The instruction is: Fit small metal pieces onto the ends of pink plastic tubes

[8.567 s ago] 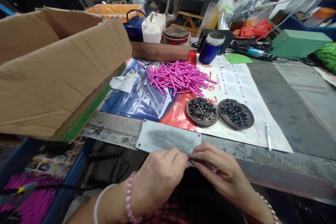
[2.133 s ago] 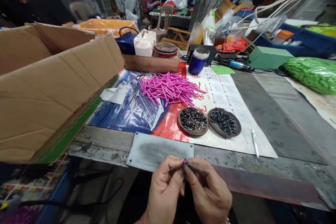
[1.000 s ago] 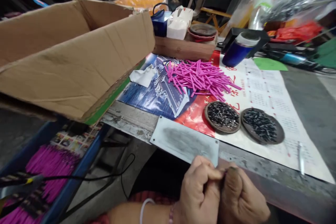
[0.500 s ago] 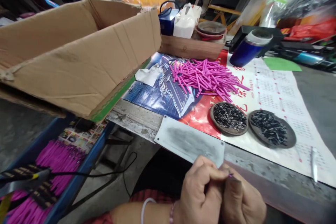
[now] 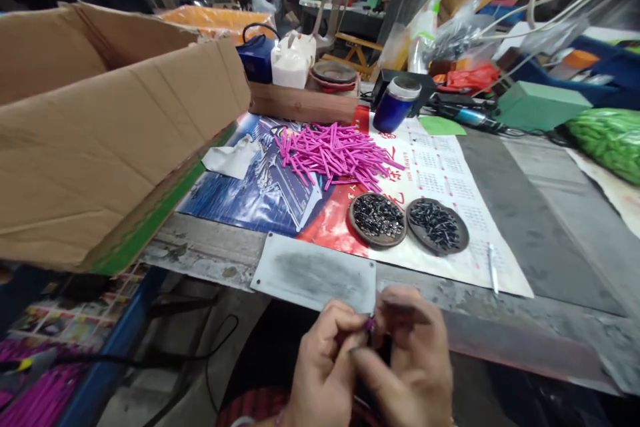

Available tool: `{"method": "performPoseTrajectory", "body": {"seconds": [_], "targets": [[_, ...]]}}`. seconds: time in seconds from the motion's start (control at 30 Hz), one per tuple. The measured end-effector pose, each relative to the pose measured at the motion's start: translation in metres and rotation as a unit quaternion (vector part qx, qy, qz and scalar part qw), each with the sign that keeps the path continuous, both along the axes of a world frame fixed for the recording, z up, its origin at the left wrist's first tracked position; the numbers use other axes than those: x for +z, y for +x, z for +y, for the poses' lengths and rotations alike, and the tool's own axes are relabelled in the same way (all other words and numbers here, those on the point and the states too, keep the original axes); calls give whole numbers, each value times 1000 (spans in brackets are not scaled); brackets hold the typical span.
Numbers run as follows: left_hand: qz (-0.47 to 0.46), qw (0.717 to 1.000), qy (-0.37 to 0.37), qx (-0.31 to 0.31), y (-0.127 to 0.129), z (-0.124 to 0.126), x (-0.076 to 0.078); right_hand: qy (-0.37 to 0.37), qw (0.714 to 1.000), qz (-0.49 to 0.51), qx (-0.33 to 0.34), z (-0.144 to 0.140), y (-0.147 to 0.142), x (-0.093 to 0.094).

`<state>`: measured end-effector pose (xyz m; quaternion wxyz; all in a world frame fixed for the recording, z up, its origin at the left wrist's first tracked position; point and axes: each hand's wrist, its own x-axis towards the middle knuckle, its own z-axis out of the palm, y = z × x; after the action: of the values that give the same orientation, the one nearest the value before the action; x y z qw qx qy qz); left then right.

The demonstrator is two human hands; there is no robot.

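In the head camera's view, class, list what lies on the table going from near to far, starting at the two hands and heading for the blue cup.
Left hand and right hand pinching a small pink piece → grey metal plate → two dishes of small black parts → pile of pink sticks → blue cup.

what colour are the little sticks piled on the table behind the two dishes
Bright pink. The pile of sticks shows clearly in the head view.

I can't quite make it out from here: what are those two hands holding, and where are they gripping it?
A small pink piece, pinched between the fingertips of the left hand and right hand; only its tip shows, so the gripped part cannot be told.
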<state>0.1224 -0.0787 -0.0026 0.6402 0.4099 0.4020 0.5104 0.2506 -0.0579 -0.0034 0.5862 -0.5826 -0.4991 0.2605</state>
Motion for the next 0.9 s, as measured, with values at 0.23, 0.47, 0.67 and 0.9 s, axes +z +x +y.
{"method": "performPoseTrajectory", "body": {"seconds": [0.23, 0.47, 0.67, 0.9], "targets": [[-44, 998, -38, -15, -1, 2, -3, 2, 999, 37, 24, 1, -4, 7], [47, 998, 37, -8, -7, 7, -2, -2, 999, 39, -7, 6, 4, -3], [268, 934, 237, -8, -21, 9, 0, -12, 999, -21, 47, 1, 32, -12], [473, 809, 326, 123, -15, 6, -2, -55, 982, -59, 169, -8, 32, -3]]}}
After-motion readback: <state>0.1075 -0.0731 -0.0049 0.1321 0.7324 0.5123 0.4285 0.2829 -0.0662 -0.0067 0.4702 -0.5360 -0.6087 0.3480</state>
